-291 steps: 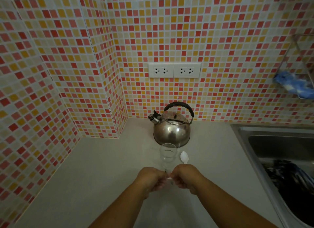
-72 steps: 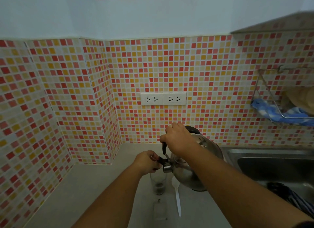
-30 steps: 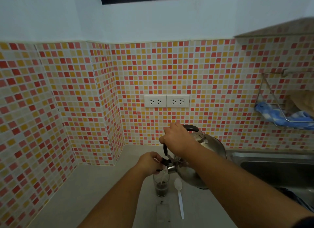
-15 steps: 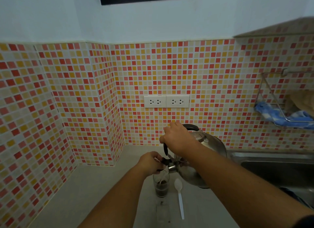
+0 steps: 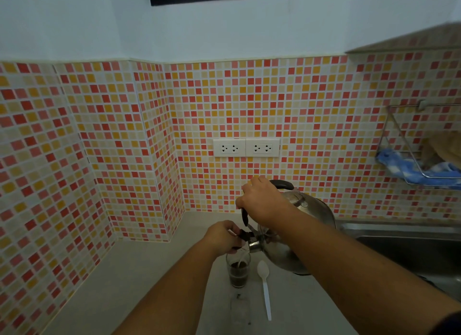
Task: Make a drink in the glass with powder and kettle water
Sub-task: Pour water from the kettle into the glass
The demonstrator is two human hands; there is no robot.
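A clear glass [image 5: 238, 275] stands on the pale counter [image 5: 139, 280] with dark liquid in its lower part. Above it a steel kettle [image 5: 287, 257] is tilted, spout down to the left, and a thin stream of water falls into the glass. My right hand [image 5: 264, 200] grips the kettle's black handle. My left hand [image 5: 224, 237] pinches the black spout cap and holds it back. A white plastic spoon [image 5: 265, 287] lies right of the glass. An emptied clear sachet [image 5: 240, 309] lies in front of the glass.
A steel sink [image 5: 409, 245] is set into the counter at the right. A wire rack with a blue cloth [image 5: 421, 170] hangs on the tiled wall above it. Two white sockets [image 5: 246, 147] sit on the back wall. The tiled corner juts out at the left.
The kettle stays tilted over the glass with both hands in the same grip. The dark liquid in the glass stands a little higher than a second ago.
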